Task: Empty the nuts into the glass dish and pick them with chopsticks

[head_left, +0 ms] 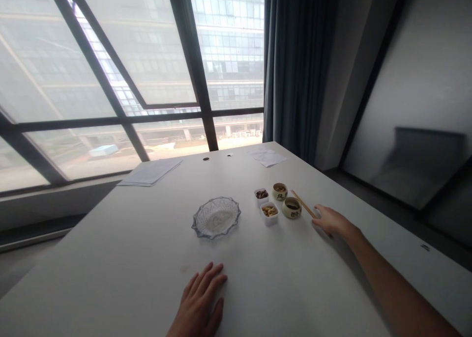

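Note:
My left hand (199, 302) lies flat on the white table (110, 258) near its front edge, fingers stretched out, holding nothing. My right hand (330, 221) reaches out to the right, its fingertips at the near end of a pair of wooden chopsticks (302, 203); whether it grips them I cannot tell. Left of the chopsticks stand two round ceramic cups (292, 208) (280, 191) and two small white square dishes (269, 212) (261, 195) with snacks in them. An empty cut-glass bowl (216, 217) sits in the middle of the table.
A stack of papers (150, 172) lies at the table's far left edge and a loose sheet (268, 157) at the far right. Big windows (147, 71) and a dark curtain (295, 67) stand behind the table. The table's right edge runs close by my right arm.

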The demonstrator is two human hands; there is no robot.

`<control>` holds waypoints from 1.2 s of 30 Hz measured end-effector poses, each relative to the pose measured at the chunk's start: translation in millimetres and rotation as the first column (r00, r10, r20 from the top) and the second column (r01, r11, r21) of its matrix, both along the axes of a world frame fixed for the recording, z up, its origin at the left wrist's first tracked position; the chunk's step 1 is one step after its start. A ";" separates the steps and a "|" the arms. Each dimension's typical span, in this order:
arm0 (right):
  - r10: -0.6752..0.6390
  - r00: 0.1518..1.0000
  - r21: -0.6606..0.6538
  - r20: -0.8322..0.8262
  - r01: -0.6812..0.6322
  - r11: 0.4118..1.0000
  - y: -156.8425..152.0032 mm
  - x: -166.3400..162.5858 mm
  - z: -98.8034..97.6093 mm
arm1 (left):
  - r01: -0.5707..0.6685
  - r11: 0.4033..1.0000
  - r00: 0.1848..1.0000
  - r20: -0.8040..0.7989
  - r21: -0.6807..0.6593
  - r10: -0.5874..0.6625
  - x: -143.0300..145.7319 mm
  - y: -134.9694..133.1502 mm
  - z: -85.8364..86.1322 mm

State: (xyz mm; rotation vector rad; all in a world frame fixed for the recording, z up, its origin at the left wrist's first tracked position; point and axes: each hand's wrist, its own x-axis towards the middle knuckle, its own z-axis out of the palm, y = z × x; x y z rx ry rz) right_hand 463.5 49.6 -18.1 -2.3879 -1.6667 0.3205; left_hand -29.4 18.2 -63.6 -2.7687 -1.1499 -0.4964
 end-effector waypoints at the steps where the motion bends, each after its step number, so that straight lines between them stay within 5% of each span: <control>1: 0.006 1.000 -0.015 0.017 -0.006 1.000 0.4 -4.7 -1.0 | 0.001 1.000 1.000 0.000 0.003 -0.001 -0.2 0.4 -0.6; 9: -0.045 0.981 -0.037 0.191 0.053 0.998 1.2 -42.2 -3.0 | 0.010 1.000 1.000 0.007 0.024 -0.010 -1.1 2.4 -2.6; 24: 0.011 0.972 -0.026 0.235 -0.005 1.000 2.2 -46.6 -3.7 | 0.001 1.000 1.000 0.020 -0.031 -0.001 -0.6 1.0 -0.7; 32: -0.081 0.992 0.251 0.099 0.054 0.967 8.6 -31.7 -27.5 | 0.000 0.999 0.999 0.051 -0.053 0.003 0.5 -0.4 -0.3; 36: -0.037 0.999 0.545 -0.013 0.038 0.837 15.7 -24.1 -26.0 | -0.003 0.999 0.999 0.038 -0.046 0.005 1.1 -0.6 0.9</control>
